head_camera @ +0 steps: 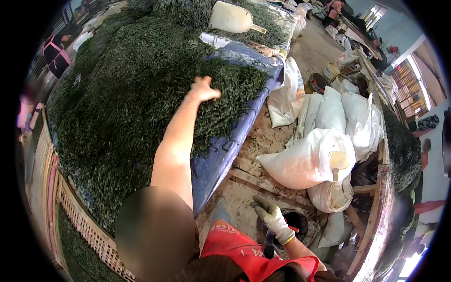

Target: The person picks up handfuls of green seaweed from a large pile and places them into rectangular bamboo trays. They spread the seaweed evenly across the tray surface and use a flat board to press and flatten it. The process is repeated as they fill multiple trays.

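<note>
My left hand (204,89), bare and slightly blurred, reaches over a large heap of dark green seaweed-like strands (134,74), fingers spread. It is at the heap's right part; whether it touches the strands I cannot tell. Under the heap lies a blue sheet (215,169), its edge showing along the right side. My right hand (272,215) wears a pale work glove with dark fingertips and hangs low by my red apron (232,243), beside a dark round container (296,222). Its fingers are partly extended, and nothing shows in them.
A white scoop (232,17) lies at the heap's far end. Filled white sacks (299,162) stand to the right, one with a scoop in its mouth. A wooden frame (375,211) runs along the right. At the left are a perforated crate (88,225) and other people (56,56).
</note>
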### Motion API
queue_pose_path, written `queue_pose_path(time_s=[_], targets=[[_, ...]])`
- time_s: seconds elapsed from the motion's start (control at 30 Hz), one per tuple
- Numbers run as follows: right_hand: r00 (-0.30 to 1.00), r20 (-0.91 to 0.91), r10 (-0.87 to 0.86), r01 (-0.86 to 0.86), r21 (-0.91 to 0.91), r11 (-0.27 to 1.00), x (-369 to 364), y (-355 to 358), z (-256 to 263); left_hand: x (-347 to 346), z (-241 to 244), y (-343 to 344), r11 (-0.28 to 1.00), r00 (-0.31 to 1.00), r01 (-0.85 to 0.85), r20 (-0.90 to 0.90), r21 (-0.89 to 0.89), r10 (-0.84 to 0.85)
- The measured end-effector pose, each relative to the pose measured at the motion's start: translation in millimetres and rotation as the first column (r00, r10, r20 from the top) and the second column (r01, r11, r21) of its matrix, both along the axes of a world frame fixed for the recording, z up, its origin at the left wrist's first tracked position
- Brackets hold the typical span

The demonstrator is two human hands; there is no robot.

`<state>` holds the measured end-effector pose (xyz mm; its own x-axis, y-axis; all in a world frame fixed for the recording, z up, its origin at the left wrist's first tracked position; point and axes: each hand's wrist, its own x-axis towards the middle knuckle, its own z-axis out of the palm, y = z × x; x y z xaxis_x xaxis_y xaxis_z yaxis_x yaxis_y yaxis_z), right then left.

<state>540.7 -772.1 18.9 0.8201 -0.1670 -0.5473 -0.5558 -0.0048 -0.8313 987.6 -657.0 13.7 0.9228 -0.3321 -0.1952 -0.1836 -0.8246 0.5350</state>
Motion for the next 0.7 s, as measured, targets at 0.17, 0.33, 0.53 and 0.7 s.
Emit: queue_pose_path(time_s=[0.17,0.33,0.53,0.7], targets=[[0.995,0.044,0.085,-0.085,-0.008,0.996,48.8,-14.7,-9.8,-17.9,10.0,29.4,0.930,0.997,-0.009,-0.069,-0.367,-0.018],[0.984,0.051,0.170,-0.172,0.030,0.985,100.4,-12.6,-8.2,-31.8,49.4,84.7,0.979,0.983,0.080,-0.150,-0.186,-0.109],[0.905,0.185,0.383,-0.373,-0.087,0.924,136.1,-0.7,-8.6,-20.8,55.7,63.3,0.973,0.973,-0.228,0.040,-0.021,0.229],[0.873,0.270,0.406,-0.429,0.031,0.903,148.4,1.6,-26.9,10.7,57.7,-14.3,0.948,0.949,-0.314,0.027,0.048,0.313]])
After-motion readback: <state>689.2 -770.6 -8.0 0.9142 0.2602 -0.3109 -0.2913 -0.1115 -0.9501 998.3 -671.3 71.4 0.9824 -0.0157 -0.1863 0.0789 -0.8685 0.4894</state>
